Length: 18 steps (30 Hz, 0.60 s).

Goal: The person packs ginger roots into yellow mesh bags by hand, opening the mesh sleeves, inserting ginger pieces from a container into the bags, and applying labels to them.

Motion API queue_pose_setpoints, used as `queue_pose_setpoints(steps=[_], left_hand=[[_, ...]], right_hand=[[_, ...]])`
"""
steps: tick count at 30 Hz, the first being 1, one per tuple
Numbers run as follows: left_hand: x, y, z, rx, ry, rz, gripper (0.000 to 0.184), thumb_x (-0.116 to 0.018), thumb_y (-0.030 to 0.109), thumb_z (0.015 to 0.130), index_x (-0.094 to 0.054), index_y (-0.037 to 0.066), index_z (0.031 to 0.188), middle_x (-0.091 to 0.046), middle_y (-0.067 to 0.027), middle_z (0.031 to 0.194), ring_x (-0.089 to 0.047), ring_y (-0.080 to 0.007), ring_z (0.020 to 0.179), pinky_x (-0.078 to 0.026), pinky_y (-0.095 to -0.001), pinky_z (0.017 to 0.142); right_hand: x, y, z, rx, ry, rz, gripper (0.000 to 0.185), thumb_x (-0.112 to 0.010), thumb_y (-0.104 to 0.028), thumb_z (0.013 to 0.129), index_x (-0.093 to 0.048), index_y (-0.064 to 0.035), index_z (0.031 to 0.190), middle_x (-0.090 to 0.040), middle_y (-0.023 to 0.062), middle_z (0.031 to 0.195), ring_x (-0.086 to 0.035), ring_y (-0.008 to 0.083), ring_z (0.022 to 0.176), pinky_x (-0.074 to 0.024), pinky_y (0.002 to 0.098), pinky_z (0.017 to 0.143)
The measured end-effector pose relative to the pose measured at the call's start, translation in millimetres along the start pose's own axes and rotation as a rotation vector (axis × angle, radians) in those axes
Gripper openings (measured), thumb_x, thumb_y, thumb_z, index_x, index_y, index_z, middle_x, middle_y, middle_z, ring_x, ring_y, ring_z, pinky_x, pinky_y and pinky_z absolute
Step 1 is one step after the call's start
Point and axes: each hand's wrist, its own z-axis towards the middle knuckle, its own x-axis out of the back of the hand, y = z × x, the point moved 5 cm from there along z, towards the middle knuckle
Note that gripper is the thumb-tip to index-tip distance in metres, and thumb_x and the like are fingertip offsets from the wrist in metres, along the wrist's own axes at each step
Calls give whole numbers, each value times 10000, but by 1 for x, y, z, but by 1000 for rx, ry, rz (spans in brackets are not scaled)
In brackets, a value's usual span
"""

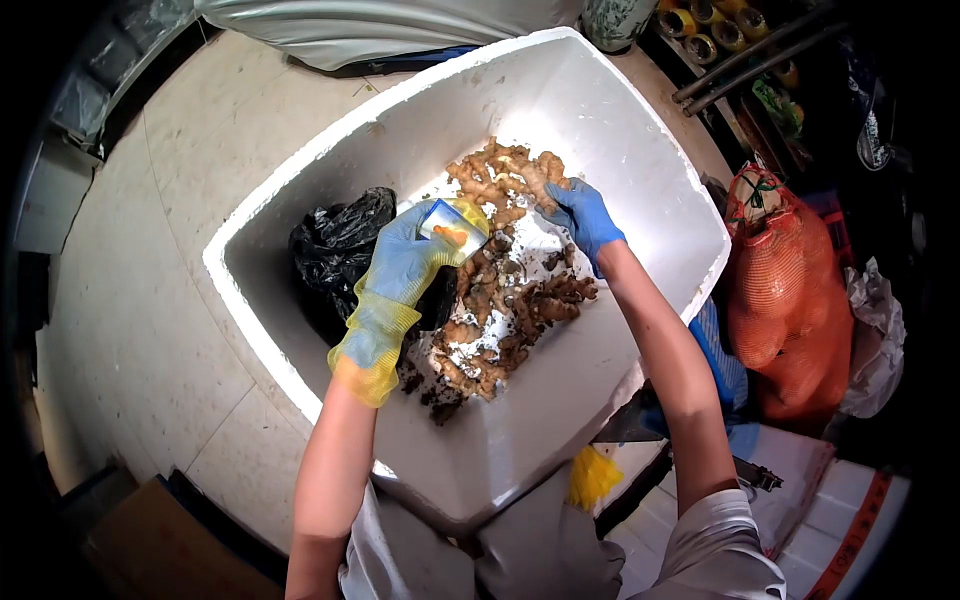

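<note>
A large white foam box (pixel 330 150) stands before me with pieces of ginger root (pixel 485 290) and dark soil scattered on its bottom. My right hand (pixel 585 218), in a blue glove, is closed on a piece of ginger (pixel 545 180) near the far side of the pile. My left hand (pixel 410 245) wears a blue glove with thin yellow plastic over it. Its fingers are closed round a small white card-like piece with a blue edge and an orange patch (pixel 452 230); its kind is unclear. Beside this hand lies a crumpled black plastic bag (pixel 340 240).
A red mesh sack (pixel 785 300) stands right of the box, with crumpled clear plastic (pixel 876 330) beside it. White boxes (pixel 840 510) are at lower right and a brown carton (pixel 170 540) at lower left. Shelves with rolls of tape (pixel 715 35) are at upper right.
</note>
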Motion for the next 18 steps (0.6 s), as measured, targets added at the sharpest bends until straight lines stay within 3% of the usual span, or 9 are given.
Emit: queue_pose_setpoints(steps=[1, 3, 7, 9, 14, 17, 18], left_hand=[[-1, 2, 0, -10, 0, -1, 334, -609, -20, 694, -532, -26, 1019, -589, -52, 881, -551, -93, 769, -451, -203, 706], [-4, 0, -2, 77, -21, -8, 322, -641, 27, 714, -537, -29, 1014, -593, -50, 872, -554, -97, 767, -449, -203, 703], [-29, 26, -13, -118, -91, 65, 303, -656, 83, 726, -554, 3, 1000, -578, -37, 886, -529, -80, 781, -439, -197, 680], [-29, 25, -13, -115, -108, 105, 348, -669, 87, 717, -528, 26, 1029, -573, -26, 895, -524, -86, 831, -437, -208, 729], [-32, 30, -16, -107, -170, -171, 452, -677, 33, 690, -451, 35, 1081, -539, -29, 966, -530, -96, 859, -449, -227, 764], [-37, 30, -18, -85, -212, -206, 479, -684, 42, 683, -439, 39, 1094, -536, -41, 967, -541, -118, 867, -464, -251, 759], [-37, 32, -19, -88, -228, -220, 495, -688, 49, 679, -431, 40, 1102, -536, -46, 965, -546, -131, 865, -470, -263, 755]], right_hand=[[-21, -28, -31, 102, -43, -47, 226, -553, -128, 812, -480, 9, 977, -560, 90, 871, -585, 161, 755, -511, 242, 699], [-51, -66, -82, 193, -118, -17, 228, -551, -130, 813, -477, 2, 984, -559, 76, 872, -584, 143, 756, -500, 223, 697], [-73, -66, -118, 377, -232, 186, 227, -547, -129, 810, -469, -16, 992, -558, 49, 902, -571, 101, 730, -471, 178, 657], [-83, -56, -124, 365, -150, 276, 283, -542, -64, 799, -432, 38, 1039, -559, 81, 920, -572, 150, 822, -485, 249, 706], [-91, -61, -126, 411, -177, 196, 242, -543, -7, 783, -463, 30, 1008, -555, 89, 930, -567, 137, 770, -479, 239, 647], [-78, -73, -130, 444, -158, 136, 223, -532, -66, 802, -482, 17, 1003, -560, 78, 924, -550, 119, 776, -435, 218, 670], [-71, -79, -135, 445, -83, -15, 222, -533, -127, 814, -502, 19, 979, -571, 71, 903, -541, 108, 777, -420, 214, 693]])
